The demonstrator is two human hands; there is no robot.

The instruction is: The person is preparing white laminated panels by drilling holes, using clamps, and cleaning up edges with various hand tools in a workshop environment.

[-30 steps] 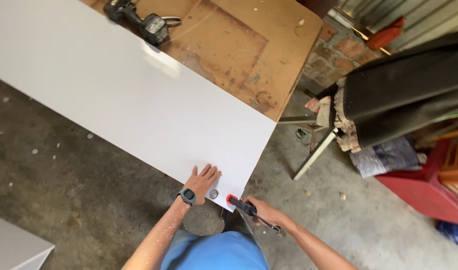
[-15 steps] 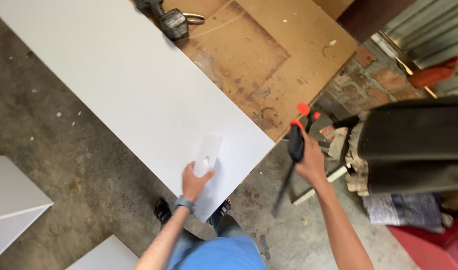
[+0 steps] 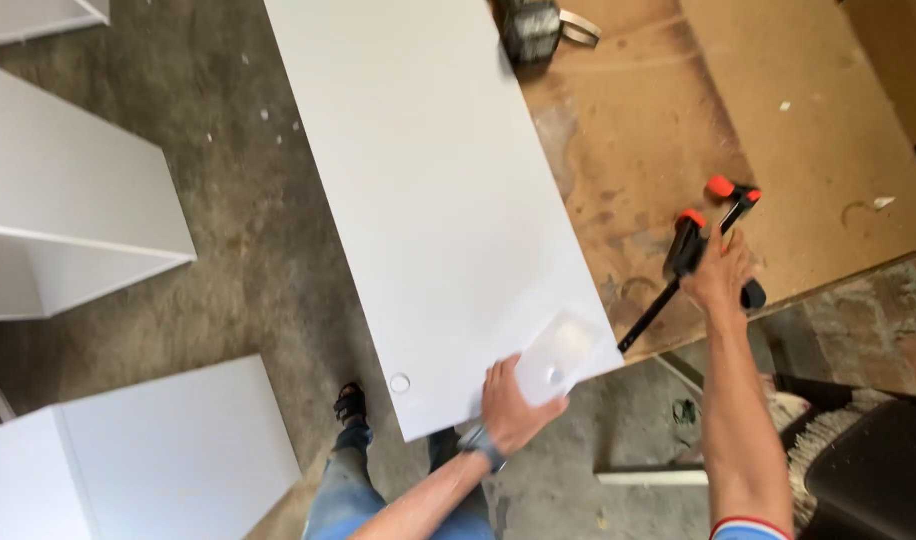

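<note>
Head view, one entry.

- White panel [image 3: 448,200]: long board lying flat, running from 12 o'clock down to 6 o'clock, half on the table [image 3: 778,130], its near end overhanging the concrete floor [image 3: 248,230]. A round hole [image 3: 400,383] sits near the near corner.
- Left hand [image 3: 513,405]: at 6 o'clock, fingers curled around a small clear plastic piece [image 3: 563,352] pressed on the panel's near right corner; watch [image 3: 481,445] on the wrist.
- Right hand [image 3: 720,275]: at 3 o'clock, fingers closed on a black bar clamp [image 3: 683,270] with orange tips, its bar slanting down toward the panel corner, over the brown table.
- Power tool [image 3: 533,25]: at 12 o'clock, on the panel's far edge.
- White cabinet parts [image 3: 68,200]: at 9 o'clock, on the floor.

Step in hand, as judged: the clamp is carried at the table while the corner is steadied. The next move would call for open clamp ends lined up with an edge.
</note>
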